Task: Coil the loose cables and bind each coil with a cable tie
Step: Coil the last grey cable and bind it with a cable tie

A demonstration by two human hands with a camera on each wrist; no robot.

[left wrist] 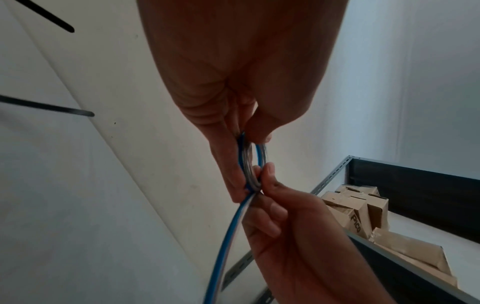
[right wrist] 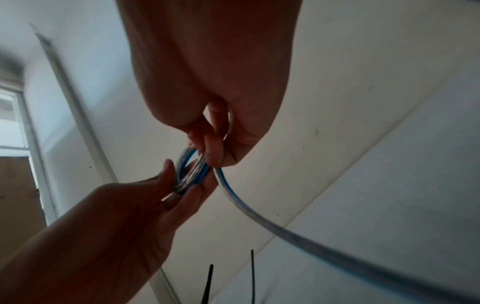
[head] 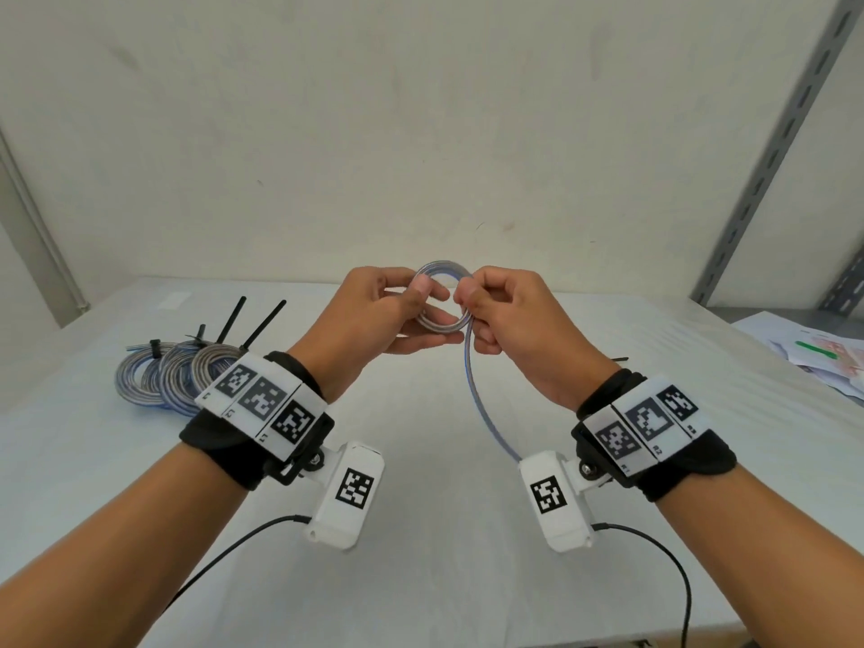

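While both hands (head: 383, 311) (head: 509, 320) pinching cable coil (head: 442, 297), box (left wrist: 358, 214) lettering perhaps "Pico".

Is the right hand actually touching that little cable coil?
Touching. In the right wrist view, the right hand pinches the coil at its upper edge; its fingers lie directly on the strands.

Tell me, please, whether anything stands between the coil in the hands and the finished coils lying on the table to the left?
Nothing visible does. The coil, held by both hands above the table, has open space leftward to the bound coils; only its own loose tail hangs below.
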